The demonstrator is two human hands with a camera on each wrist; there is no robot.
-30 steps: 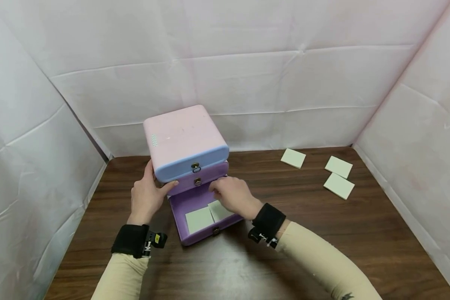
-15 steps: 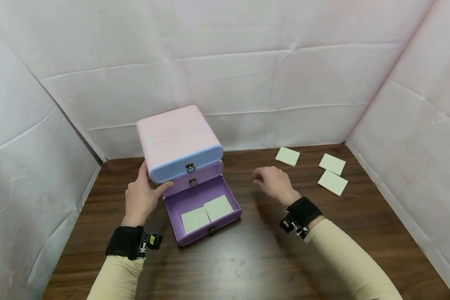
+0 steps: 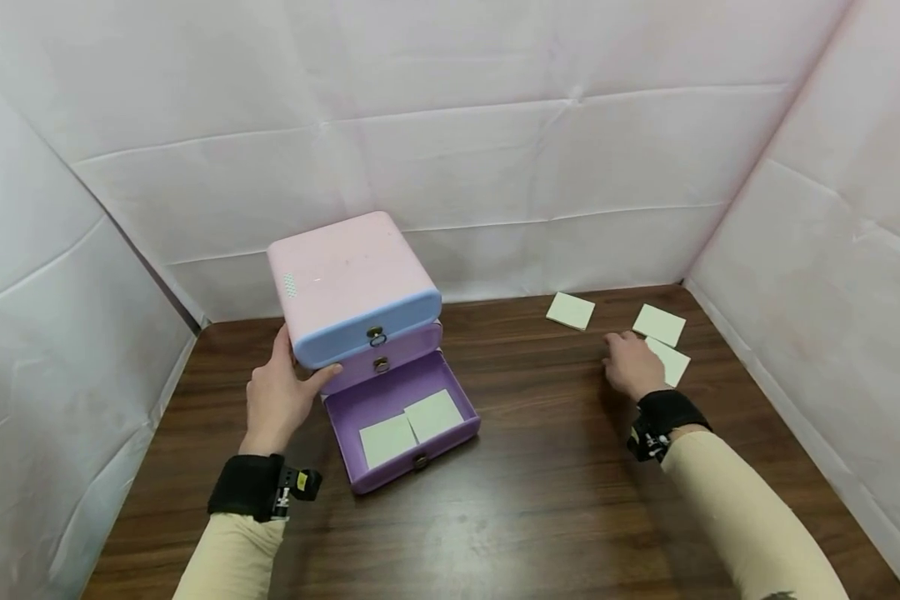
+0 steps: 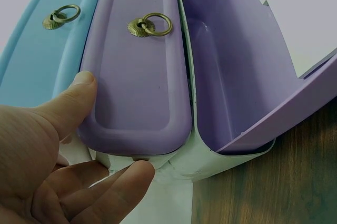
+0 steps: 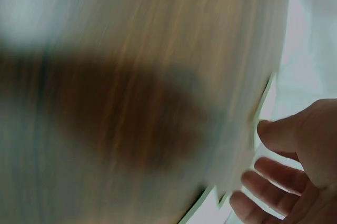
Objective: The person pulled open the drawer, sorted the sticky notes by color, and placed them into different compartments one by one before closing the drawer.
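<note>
The person's left hand (image 3: 277, 400) rests against the left side of a small chest of drawers (image 3: 348, 275) that stands on the dark wooden worktop (image 3: 540, 492), toward its back left. Its fingers (image 4: 113, 190) lie nearly straight along the chest's white side wall, and the thumb presses the front corner of the closed middle purple drawer (image 4: 137, 71), so the hand steadies the chest rather than clasping it. Above that drawer sits a closed blue one (image 3: 367, 329) under a pink top, each with a small brass ring pull. The bottom purple drawer (image 3: 450, 392) is pulled out toward the person, and two pale green square pads (image 3: 411, 427) lie flat inside it, side by side and touching. The right hand (image 3: 633, 367) is far off to the right, over the nearest of three more pale green pads (image 3: 671, 360) lying on the worktop near the back right corner. Its fingers (image 5: 274, 174) are loosely spread and released, gripping nothing, with their tips at that pad's edge; the wrist view is too blurred to tell whether they touch it. The other two pads (image 3: 570, 311) lie apart from it, just behind.
</note>
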